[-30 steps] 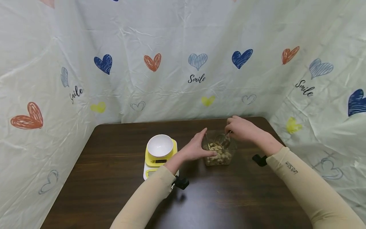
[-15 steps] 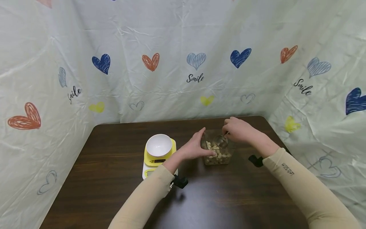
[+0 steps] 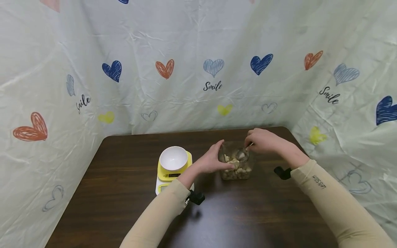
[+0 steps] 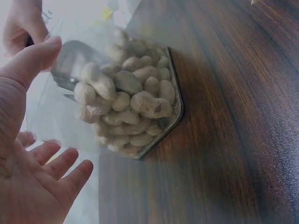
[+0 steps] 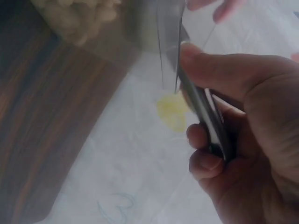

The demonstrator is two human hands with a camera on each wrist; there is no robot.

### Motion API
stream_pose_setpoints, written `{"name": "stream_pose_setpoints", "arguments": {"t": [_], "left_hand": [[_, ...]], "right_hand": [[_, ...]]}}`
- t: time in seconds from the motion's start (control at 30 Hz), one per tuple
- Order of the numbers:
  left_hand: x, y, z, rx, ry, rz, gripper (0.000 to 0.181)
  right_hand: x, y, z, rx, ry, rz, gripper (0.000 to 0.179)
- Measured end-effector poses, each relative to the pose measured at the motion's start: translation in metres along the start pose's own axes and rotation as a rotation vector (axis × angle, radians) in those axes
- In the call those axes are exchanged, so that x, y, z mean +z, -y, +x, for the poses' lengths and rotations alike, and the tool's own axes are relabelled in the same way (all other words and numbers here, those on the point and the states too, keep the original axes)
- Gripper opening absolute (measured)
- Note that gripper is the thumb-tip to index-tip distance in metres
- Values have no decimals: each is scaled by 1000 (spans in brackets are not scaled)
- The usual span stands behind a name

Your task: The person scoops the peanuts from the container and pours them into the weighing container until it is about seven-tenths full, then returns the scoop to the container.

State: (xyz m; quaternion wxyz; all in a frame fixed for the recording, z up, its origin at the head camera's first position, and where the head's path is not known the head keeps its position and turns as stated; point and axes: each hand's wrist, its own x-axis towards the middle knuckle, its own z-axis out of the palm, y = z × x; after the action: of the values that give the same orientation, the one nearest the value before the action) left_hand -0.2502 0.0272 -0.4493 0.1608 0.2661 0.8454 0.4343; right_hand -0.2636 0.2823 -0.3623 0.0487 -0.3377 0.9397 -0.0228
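Observation:
A clear square container (image 3: 228, 147) of unshelled peanuts (image 4: 145, 105) stands toward the back right of the table. My left hand (image 3: 211, 162) holds its left side, the thumb along the front wall and the other fingers spread toward the back corner. My right hand (image 3: 264, 141) reaches in from the right, fingers curled round the handle of a metal scoop (image 4: 74, 60). Inside the container the scoop's bowl is down among the peanuts, several of them right at its edge in the left wrist view. The scoop's handle (image 5: 205, 112) slants across the right palm.
Left of the container, a white bowl (image 3: 173, 157) sits on a yellow and white kitchen scale (image 3: 162, 173); my left forearm partly covers the scale's display. The dark wooden table (image 3: 124, 193) ends at a heart-printed white curtain (image 3: 186, 100) behind and at both sides.
The scoop has shifted and tilted among the peanuts as my right hand moved slightly left, then back right and lower. My left hand keeps its place on the container.

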Motion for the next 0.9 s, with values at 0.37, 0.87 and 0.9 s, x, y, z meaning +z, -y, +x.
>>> {"name": "stream_pose_setpoints", "arguments": {"t": [0.37,0.87,0.9], "left_hand": [[-2,0,1,-17,-18,6,113],[3,0,1,0,-27,10,115],[2,0,1,0,-26,10,115]], "right_hand": [[9,6,3,21,-42,-54,4],[-1,-9,-12,-17,-21,111,4],[1,-8,-11,-19,-31,111,5]]}}
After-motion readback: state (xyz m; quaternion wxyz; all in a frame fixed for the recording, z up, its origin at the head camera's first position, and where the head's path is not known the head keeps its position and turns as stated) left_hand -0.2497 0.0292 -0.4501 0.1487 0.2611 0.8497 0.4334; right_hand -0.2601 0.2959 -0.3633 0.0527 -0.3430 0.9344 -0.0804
